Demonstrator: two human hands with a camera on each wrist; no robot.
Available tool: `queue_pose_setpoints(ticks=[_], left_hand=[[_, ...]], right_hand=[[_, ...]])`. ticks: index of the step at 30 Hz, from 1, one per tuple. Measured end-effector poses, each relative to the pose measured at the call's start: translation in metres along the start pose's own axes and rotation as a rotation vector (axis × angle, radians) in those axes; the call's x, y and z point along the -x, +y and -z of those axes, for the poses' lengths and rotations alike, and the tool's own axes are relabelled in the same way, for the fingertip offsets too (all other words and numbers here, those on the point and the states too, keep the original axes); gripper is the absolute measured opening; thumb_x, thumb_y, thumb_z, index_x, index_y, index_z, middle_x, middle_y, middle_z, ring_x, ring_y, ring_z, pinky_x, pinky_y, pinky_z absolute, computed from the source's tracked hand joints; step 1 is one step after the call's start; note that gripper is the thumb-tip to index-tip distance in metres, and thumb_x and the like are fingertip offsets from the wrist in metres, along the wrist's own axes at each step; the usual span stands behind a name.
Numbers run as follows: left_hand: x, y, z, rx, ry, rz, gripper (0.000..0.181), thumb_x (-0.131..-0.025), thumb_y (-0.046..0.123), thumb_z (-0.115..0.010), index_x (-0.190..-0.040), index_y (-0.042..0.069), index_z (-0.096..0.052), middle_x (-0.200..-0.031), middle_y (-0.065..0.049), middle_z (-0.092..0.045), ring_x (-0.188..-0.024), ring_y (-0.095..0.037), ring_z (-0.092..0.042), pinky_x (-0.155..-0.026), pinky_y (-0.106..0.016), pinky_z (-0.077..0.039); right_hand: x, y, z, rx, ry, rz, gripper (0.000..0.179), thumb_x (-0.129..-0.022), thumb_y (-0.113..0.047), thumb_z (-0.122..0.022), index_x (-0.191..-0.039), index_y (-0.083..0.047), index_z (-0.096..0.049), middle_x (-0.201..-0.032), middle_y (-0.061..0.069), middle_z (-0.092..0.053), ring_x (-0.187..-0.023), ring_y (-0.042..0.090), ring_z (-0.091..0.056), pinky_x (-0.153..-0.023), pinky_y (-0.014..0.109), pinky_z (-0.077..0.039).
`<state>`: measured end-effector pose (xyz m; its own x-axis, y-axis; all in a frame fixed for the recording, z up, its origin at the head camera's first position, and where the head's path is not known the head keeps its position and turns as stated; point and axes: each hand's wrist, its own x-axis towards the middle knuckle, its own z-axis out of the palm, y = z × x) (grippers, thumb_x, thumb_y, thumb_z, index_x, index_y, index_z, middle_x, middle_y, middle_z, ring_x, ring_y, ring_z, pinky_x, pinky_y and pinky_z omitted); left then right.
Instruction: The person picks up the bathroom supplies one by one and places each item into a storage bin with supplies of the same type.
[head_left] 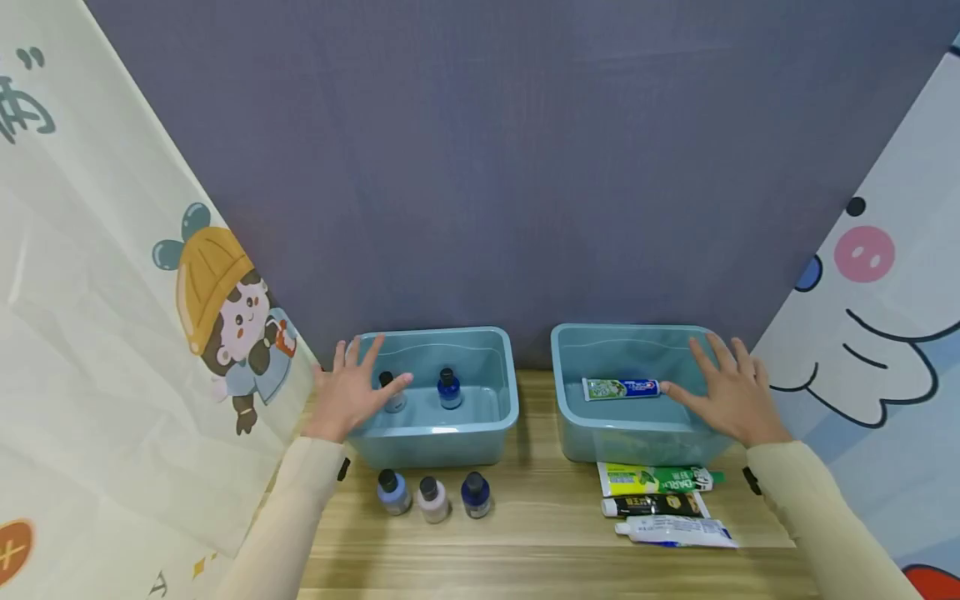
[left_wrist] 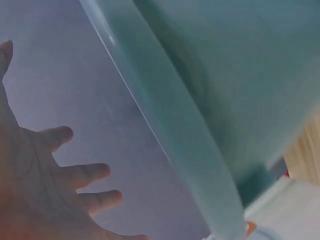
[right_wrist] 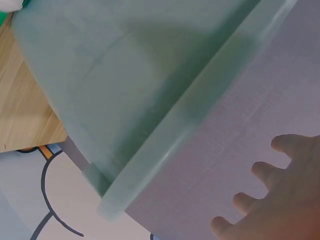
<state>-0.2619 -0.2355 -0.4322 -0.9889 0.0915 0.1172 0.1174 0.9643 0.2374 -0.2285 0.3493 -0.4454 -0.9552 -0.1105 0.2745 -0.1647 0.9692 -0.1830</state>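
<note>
My left hand (head_left: 348,396), fingers spread, hovers over the left end of a blue-grey plastic bin (head_left: 435,454). Inside that bin stand a dark blue small bottle (head_left: 449,392) and a pale small bottle (head_left: 395,400), partly hidden by my thumb. My right hand (head_left: 731,396) is spread over the right end of a second blue-grey bin (head_left: 637,450), where a green-and-blue toothpaste tube (head_left: 618,389) lies. Both hands hold nothing. In each wrist view, the straight fingers are apart from the bin's rim (left_wrist: 165,115).
In front of the left bin stand a light blue bottle (head_left: 393,493), a pale pink bottle (head_left: 432,502) and a dark blue bottle (head_left: 476,497). Before the right bin lie a yellow-green tube (head_left: 656,480), a black tube (head_left: 656,506) and a white tube (head_left: 675,530).
</note>
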Motion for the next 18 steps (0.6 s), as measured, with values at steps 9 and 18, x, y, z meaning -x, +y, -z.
queue_pose_setpoints(ticks=[9, 18], left_hand=[[0.009, 0.020, -0.013, 0.164, 0.096, -0.076, 0.088, -0.093, 0.078, -0.047, -0.157, 0.018, -0.042, -0.157, -0.020, -0.045, -0.147, -0.045, -0.036, -0.111, -0.081, -0.018], [0.023, 0.051, -0.029, 0.434, 0.227, -0.078, 0.047, -0.095, 0.046, -0.071, -0.131, 0.017, -0.067, -0.135, -0.009, -0.066, -0.122, -0.034, -0.057, -0.104, -0.059, -0.043]], right_hand=[[0.012, -0.012, -0.005, -0.054, 0.069, 0.019, 0.091, -0.094, -0.062, -0.061, -0.160, -0.008, -0.032, -0.158, 0.030, -0.033, -0.140, 0.060, -0.028, -0.104, 0.080, -0.021], [0.025, -0.025, -0.012, -0.128, 0.167, 0.052, 0.072, -0.094, -0.049, -0.069, -0.145, -0.001, -0.052, -0.142, 0.030, -0.050, -0.123, 0.055, -0.046, -0.095, 0.075, -0.035]])
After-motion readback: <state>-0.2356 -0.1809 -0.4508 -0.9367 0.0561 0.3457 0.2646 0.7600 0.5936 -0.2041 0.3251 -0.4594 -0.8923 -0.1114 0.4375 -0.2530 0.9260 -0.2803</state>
